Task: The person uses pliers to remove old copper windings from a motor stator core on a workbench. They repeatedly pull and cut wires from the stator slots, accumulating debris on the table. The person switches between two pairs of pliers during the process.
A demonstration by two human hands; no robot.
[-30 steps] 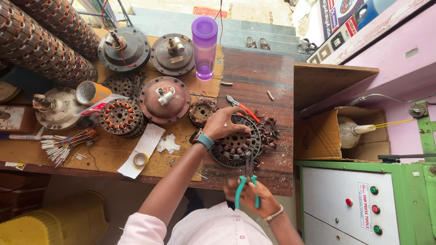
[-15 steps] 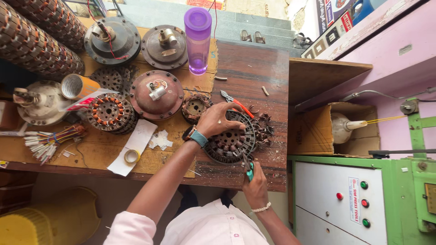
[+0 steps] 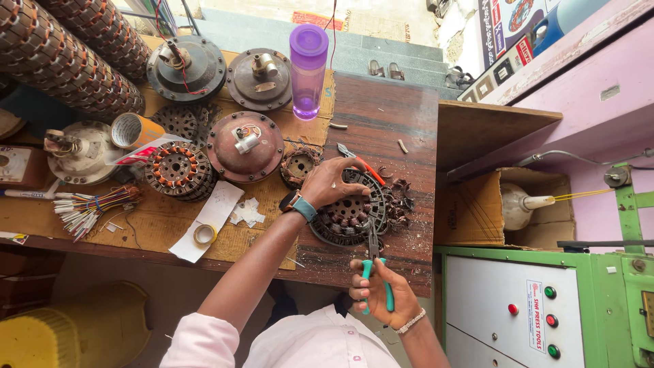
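My left hand, with a watch on the wrist, presses down on a dark round fan stator lying on the wooden bench. My right hand grips teal-handled pliers at the bench's near edge, their jaws pointing up into the stator's lower rim. Dark bits of cut winding lie piled on the stator's right side. Red-handled cutters rest just beyond my left hand.
Fan motor housings, a copper-wound stator, a purple bottle, a tape roll and a bundle of wires crowd the bench's left. A green press cabinet and a cardboard box stand to the right.
The view has shifted slightly. My right hand has drawn the pliers back a little toward me, from close against the stator's rim to the bench edge. My left hand stays on the stator.
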